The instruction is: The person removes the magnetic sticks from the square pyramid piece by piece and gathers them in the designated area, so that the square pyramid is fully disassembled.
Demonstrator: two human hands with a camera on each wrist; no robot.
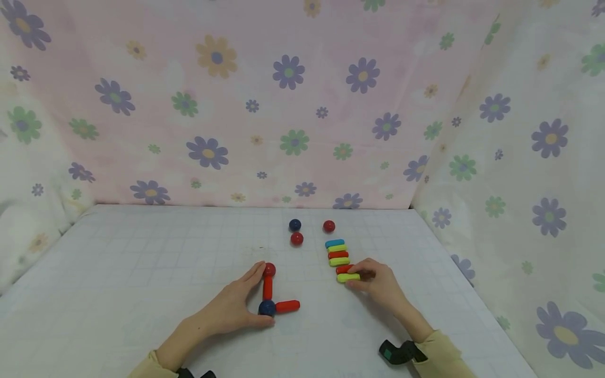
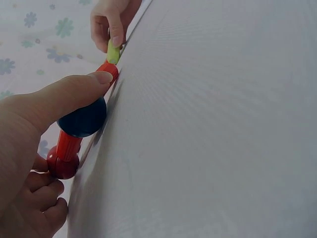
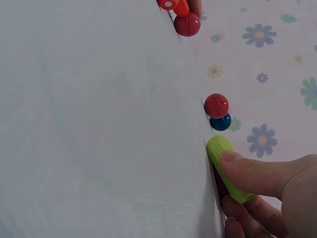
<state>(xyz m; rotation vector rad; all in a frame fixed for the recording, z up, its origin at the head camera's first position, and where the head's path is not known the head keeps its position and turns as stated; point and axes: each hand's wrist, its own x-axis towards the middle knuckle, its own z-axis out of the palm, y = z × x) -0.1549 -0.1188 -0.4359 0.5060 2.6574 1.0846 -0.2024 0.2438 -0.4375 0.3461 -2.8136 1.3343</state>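
On the white table my left hand (image 1: 226, 311) holds a joined piece between thumb and fingers. A dark blue ball (image 1: 267, 308) forms its corner, with the thumb against it. One red rod (image 1: 268, 289) runs from there to a red ball (image 1: 269, 270) at the fingertips; another red rod (image 1: 288, 306) sticks out to the right. My right hand (image 1: 384, 287) pinches a yellow-green rod (image 1: 347, 277), the nearest in a column of loose rods. Just behind it lies a red rod (image 1: 343, 270), partly covered by the fingers. In the right wrist view the thumb presses the yellow-green rod (image 3: 229, 168).
Farther up the column lie a yellow-green rod (image 1: 339, 261), a red rod (image 1: 338, 255) and a blue rod (image 1: 335, 243). Loose balls stand toward the back: a dark blue ball (image 1: 295, 225), a red ball (image 1: 296, 239) and another red ball (image 1: 329, 226). Flowered cloth (image 1: 255, 152) hangs behind the table.
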